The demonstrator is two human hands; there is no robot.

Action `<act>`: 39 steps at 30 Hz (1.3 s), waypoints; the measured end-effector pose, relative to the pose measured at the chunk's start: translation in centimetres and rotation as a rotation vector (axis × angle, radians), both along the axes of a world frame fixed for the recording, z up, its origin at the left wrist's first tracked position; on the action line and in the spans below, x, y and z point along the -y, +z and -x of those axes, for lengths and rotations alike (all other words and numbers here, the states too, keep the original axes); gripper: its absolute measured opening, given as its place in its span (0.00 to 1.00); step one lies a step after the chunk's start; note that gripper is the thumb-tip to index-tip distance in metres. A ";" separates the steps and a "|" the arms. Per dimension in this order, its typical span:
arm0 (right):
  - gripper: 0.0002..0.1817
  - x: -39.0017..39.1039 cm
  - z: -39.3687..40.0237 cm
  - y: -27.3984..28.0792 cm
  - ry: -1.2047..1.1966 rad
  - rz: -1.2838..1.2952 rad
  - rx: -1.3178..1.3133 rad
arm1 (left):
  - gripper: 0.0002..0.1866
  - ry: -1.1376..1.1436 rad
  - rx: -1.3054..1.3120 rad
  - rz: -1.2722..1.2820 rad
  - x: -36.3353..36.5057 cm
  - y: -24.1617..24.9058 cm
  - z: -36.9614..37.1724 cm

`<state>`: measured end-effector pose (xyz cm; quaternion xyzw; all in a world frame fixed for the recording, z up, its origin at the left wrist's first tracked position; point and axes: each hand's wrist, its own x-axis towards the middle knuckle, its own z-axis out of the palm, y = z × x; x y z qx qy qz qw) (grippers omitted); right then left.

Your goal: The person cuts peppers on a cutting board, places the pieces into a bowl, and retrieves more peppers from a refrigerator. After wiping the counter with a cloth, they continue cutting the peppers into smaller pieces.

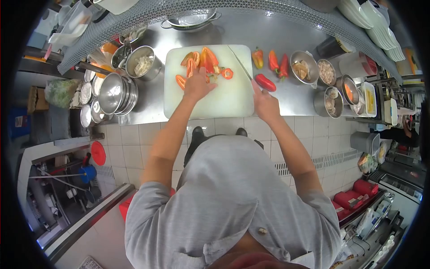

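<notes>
A white cutting board [215,103] lies on the steel counter with cut orange-red pepper pieces [208,57] at its far left part. My left hand [197,85] reaches over these pieces, fingertips on them and thumb spread to the side. Beside it is a cut pepper ring [227,73] with small scraps. My right hand [267,105] is closed round the handle of a knife [241,62], whose long blade slants over the board's right side, tip toward the far edge. A whole red pepper [265,83] lies just beyond my right hand.
More whole peppers [283,66] lie right of the board. Steel bowls of food [303,67] stand farther right. On the left are a pot of pale sliced food [143,65] and stacked steel bowls [117,94]. A mesh-covered shelf [197,17] overhangs the back. Another person [405,134] is at far right.
</notes>
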<state>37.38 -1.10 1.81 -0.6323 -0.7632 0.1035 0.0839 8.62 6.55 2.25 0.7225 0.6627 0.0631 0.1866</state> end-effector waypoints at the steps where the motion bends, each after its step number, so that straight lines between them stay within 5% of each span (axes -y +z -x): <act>1: 0.32 -0.6 0.2 -0.9 -0.011 0.002 0.057 | 0.39 0.007 -0.017 -0.004 -0.4 -1.2 -0.3; 4: 0.30 -1.4 1.0 -2.0 -0.034 -0.062 0.190 | 0.36 0.011 0.003 -0.028 -1.5 -3.4 0.0; 7: 0.29 -1.4 2.7 -0.7 -0.001 -0.290 0.038 | 0.33 0.029 0.031 0.071 -1.0 -2.6 0.4; 10: 0.29 -4.3 6.1 0.2 0.025 -0.118 -0.206 | 0.29 0.036 0.180 -0.072 0.2 0.7 2.4; 12: 0.28 -6.6 9.1 0.9 -0.050 -0.020 -0.188 | 0.30 0.124 0.170 -0.085 -0.7 5.9 5.4; 14: 0.26 -8.5 10.7 0.7 -0.101 0.042 -0.169 | 0.28 0.059 0.065 -0.325 -4.4 3.9 12.7; 19: 0.22 -10.2 12.7 -2.4 -0.082 0.007 -0.109 | 0.23 0.061 -0.040 -0.496 -5.5 9.4 21.0; 28: 0.13 -6.5 11.0 -1.7 0.033 0.025 -0.248 | 0.16 0.245 0.432 -0.347 2.0 11.7 24.3; 35: 0.15 -7.4 11.2 -5.5 -0.091 0.351 -0.823 | 0.13 0.279 0.672 -0.258 6.3 11.7 26.7; 39: 0.18 -9.1 16.7 -1.1 -0.093 0.383 -0.917 | 0.13 0.232 0.694 -0.191 7.4 12.5 26.7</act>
